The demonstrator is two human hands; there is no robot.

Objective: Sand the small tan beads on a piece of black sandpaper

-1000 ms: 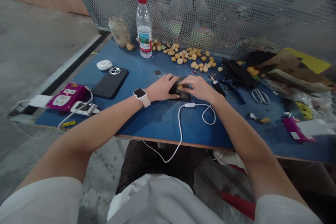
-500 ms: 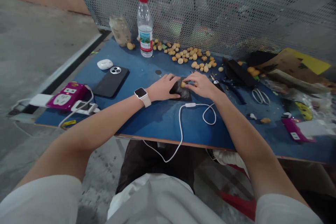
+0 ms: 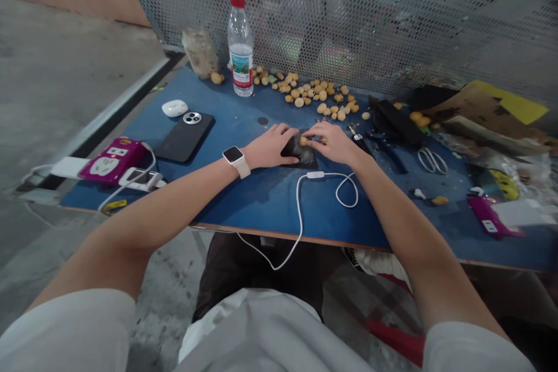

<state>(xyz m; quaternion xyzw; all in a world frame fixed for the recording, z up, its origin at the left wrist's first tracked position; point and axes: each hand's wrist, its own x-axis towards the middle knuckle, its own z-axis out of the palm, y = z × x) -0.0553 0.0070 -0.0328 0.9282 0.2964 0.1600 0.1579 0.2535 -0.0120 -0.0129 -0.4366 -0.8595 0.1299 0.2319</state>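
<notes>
My left hand (image 3: 271, 145) lies flat on the blue table, thumb and fingers spread along the left side of a dark sheet (image 3: 307, 157) that looks like sandpaper. The fingers are apart and hold nothing. Between the thumb and fingertips of my right hand (image 3: 333, 142) is a small round tan fruit (image 3: 303, 140), longan-like in look. It is held on or just over the sheet; contact between them is hard to make out. Behind my hands, a loose pile of similar tan fruits (image 3: 321, 95) spreads along the mesh panel.
A water bottle (image 3: 241, 64) and a jar (image 3: 199, 53) stand at the back left. Nearer lie a phone (image 3: 185, 136) and a purple power strip (image 3: 114, 160). Pliers (image 3: 390, 151), scissors (image 3: 432, 160) and plastic bags (image 3: 523, 157) lie rightward. A white cable (image 3: 300, 209) crosses the front edge.
Almost nothing differs. Both hands keep their places, and the right fingers still pinch the fruit over the dark sheet; the view has shifted very slightly.
</notes>
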